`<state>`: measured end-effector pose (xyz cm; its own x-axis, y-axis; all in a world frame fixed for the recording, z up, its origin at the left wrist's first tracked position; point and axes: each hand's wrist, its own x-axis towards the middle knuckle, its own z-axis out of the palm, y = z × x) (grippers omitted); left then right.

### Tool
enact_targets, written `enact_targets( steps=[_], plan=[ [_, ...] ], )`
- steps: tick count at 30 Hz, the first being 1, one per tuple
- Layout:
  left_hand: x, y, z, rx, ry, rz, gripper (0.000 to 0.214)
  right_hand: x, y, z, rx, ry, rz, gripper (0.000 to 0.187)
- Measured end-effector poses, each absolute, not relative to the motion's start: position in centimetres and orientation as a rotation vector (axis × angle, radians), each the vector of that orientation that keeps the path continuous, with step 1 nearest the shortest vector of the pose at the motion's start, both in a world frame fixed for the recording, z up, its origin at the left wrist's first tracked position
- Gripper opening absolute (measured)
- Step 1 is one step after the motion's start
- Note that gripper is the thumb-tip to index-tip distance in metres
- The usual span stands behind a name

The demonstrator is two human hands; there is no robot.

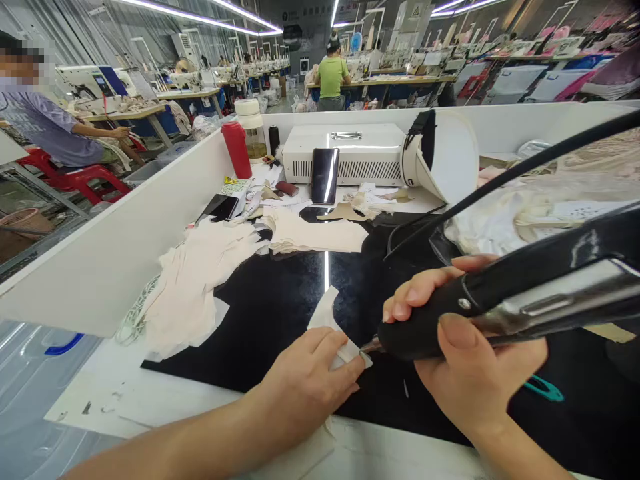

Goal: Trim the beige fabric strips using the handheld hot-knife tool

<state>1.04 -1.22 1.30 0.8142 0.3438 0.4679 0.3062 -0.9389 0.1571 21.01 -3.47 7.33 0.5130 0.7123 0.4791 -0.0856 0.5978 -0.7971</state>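
My left hand (315, 380) grips a small white fabric piece (327, 312) low over the black work mat (265, 300), fingers bent onto it. My right hand (470, 360) is wrapped round a black corded hand tool (425, 327) with a silver lever along its side. Its narrow metal tip (371, 345) meets the edge of the fabric near my left fingertips; whether it presses on it I cannot tell. Beyond my hands lie a stack of cream fabric pieces (315, 233) and a larger pile of pale fabric pieces (200, 273).
White walls border the table. At the back stand a white vented box (345, 150), a phone (325, 177), a red flask (236, 150) and a jar (253, 130). A black cable (520, 170) crosses the right side above bagged fabric (500, 220). Two other people sit farther off.
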Motion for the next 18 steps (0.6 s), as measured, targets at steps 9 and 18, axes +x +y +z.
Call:
enact_targets(
  steps=[9,18],
  plan=[
    [1.0,-1.3,1.1,2.882,0.559,0.745,0.026,20.8,-3.0,7.4,-0.772,-0.909,0.547,0.041],
    [0.8,-1.4,0.4,2.87,0.555,0.799,0.026,20.7,-2.2,7.0,-0.776,-0.913,0.571,0.048]
  ],
)
